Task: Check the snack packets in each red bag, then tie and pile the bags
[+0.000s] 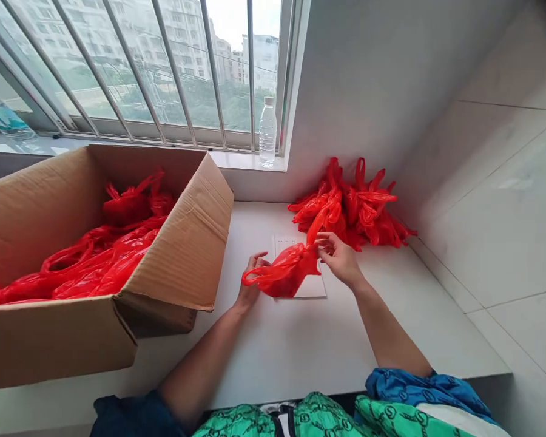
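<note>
Over white counter (273, 346), red bag (284, 273), left hand (251, 282), right hand (339, 258) (both pinching)

My left hand (251, 282) curls upright at center; my right hand (339, 258) pinches, fingers angled down, to its right, my bare arms (200, 370) rising from the bottom edge.

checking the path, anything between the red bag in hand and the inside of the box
Yes, the box's upright side flap stands between the red bag and the inside; nothing else shows between them.
</note>
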A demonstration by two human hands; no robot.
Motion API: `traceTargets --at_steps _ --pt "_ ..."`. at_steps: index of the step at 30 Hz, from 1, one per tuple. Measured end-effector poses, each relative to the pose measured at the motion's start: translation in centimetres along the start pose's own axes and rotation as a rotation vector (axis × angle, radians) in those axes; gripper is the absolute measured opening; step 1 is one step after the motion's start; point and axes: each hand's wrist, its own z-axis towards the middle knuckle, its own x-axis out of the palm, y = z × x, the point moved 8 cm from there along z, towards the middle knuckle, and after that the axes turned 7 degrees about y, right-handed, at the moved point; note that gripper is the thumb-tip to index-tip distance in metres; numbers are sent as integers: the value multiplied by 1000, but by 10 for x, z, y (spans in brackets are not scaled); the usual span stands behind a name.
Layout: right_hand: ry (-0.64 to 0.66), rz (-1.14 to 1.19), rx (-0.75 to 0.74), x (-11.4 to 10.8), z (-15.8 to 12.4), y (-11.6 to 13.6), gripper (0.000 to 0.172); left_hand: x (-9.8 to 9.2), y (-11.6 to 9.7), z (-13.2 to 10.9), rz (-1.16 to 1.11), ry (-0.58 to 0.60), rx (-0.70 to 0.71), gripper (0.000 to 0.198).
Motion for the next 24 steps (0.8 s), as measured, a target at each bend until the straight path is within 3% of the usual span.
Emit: traceTargets --at_steps 3,6,8,10,13,15,19,21,24 --pt "108 -94 73 25 -14 -25 32 -11 3 6 -77 -33 -50 62" --pt "62 -81 39 32 -23 -32 28 -12 -2 6 -113 64 -94 70" --pt "75 -136 -16 41 -25 -29 33 -1 -12 2 -4 223 -80 66" --pt "167 -225 -50 57 -26 -26 37 11 -21 -4 230 353 -27 57" --pt "246 -195 -50 69 -25 -24 27 15 -29 -9 407 334 18 40" --pt "141 -73 -60 57 -24 -21 25 7 -32 -6 280 223 18 40" --pt "-72 -45 -98 21 -23 -22 49 -15 -32 3 76 34 61 49" --pt "-109 -213 -27 7 -22 -31 49 -17 -28 6 159 25 56 49" --pt "-61 -387 198 0 -23 -55 32 -4 -17 5 323 128 -3 48"
